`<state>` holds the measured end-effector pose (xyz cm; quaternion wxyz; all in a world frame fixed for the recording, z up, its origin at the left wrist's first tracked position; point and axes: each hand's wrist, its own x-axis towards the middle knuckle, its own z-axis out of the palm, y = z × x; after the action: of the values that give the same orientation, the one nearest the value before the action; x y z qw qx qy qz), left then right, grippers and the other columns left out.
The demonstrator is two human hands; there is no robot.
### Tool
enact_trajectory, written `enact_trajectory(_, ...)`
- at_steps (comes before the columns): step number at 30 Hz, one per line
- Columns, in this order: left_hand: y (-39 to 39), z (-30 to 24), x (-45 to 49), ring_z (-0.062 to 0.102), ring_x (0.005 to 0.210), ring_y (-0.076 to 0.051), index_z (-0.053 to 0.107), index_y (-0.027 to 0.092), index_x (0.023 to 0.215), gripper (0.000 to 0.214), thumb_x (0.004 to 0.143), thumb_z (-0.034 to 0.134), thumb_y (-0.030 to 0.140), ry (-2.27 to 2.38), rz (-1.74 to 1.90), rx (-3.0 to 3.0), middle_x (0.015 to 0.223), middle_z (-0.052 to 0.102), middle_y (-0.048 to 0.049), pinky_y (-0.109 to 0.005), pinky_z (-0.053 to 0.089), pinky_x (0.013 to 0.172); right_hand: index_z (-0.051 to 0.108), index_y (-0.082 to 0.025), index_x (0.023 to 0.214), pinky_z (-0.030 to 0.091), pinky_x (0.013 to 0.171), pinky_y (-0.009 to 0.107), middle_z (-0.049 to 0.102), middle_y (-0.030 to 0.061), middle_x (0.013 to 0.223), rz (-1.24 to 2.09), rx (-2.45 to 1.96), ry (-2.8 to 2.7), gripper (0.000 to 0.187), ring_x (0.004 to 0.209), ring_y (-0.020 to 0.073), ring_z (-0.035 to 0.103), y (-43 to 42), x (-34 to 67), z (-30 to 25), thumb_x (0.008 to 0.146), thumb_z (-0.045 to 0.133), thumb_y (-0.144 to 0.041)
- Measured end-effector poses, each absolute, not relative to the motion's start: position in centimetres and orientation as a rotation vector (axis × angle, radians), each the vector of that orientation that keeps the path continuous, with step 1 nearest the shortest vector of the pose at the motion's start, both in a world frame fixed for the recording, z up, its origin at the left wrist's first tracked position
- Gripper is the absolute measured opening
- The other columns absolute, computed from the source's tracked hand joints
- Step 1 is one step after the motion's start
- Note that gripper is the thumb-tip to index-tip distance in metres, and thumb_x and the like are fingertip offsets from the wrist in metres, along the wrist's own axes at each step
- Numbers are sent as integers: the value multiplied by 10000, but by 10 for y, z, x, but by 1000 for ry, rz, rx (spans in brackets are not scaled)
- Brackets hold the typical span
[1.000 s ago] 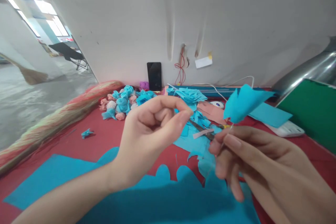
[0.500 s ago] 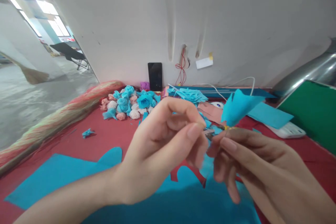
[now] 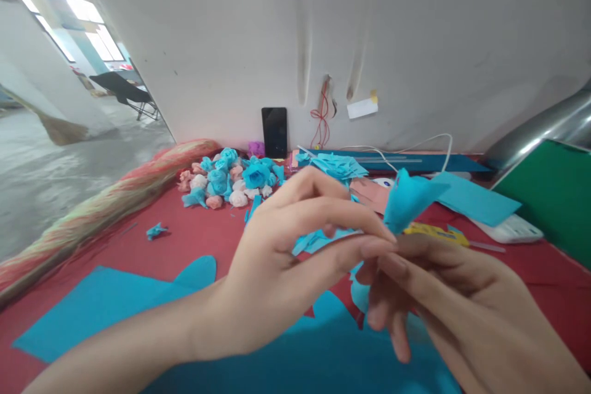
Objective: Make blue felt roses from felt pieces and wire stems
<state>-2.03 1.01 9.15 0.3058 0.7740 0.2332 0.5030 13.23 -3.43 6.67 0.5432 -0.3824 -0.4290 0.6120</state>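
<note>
Right hand (image 3: 455,301) pinching blue paper piece (image 3: 409,200), flaring above fingers; left hand (image 3: 295,258) narrowed at base. Slack pinch could unfurl it.

The left hand (image 3: 295,258) is bare, with slim, long fingers (image 3: 337,212), a narrow wrist (image 3: 207,323) and an uncovered forearm (image 3: 138,345). The right hand (image 3: 457,283), bare too, has similarly slender fingers and a short, smooth, rounded thumbnail (image 3: 396,266).

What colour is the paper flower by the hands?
The paper flower is bright blue, best seen in the head view.
</note>
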Motion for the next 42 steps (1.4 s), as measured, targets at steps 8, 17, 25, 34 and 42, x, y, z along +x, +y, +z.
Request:
enact_trajectory(8,6,88,-23,553,638,-54,551,232,833,96,865,467,199,446,1248,1847,757,608,46,-167,465,578,678,-219,718,500,382,128,644,11,591,1472,-924,-1017,53,459,113,604,-34,130,69,745,675,-264)
enact_trajectory(17,8,89,-17,372,516,-78,610,200,814,69,750,624,223,761,1345,2066,550,386,50,-189,365,454,682,-235,739,498,396,105,654,4,571,1504,-870,-1002,17,462,107,616,-32,130,67,743,678,-252)
enact_trajectory(25,9,88,-15,298,412,-51,631,178,753,24,730,639,178,792,1446,2111,481,350,75,-195,348,407,670,-203,752,477,379,90,653,10,558,1532,-879,-992,46,425,94,597,-35,129,64,733,689,-240)
enact_trajectory(34,10,88,-15,241,386,-30,628,134,689,80,715,596,64,756,1520,2252,455,267,95,-158,277,343,671,-207,769,488,403,90,654,6,562,1537,-869,-1026,28,441,91,603,-35,130,64,748,676,-225)
enact_trajectory(42,9,88,-17,238,398,-28,578,149,713,108,737,562,44,652,1461,2266,495,290,93,-159,315,388,680,-251,726,487,361,116,638,0,562,1390,-951,-1044,40,458,112,604,-31,134,66,741,680,-288)
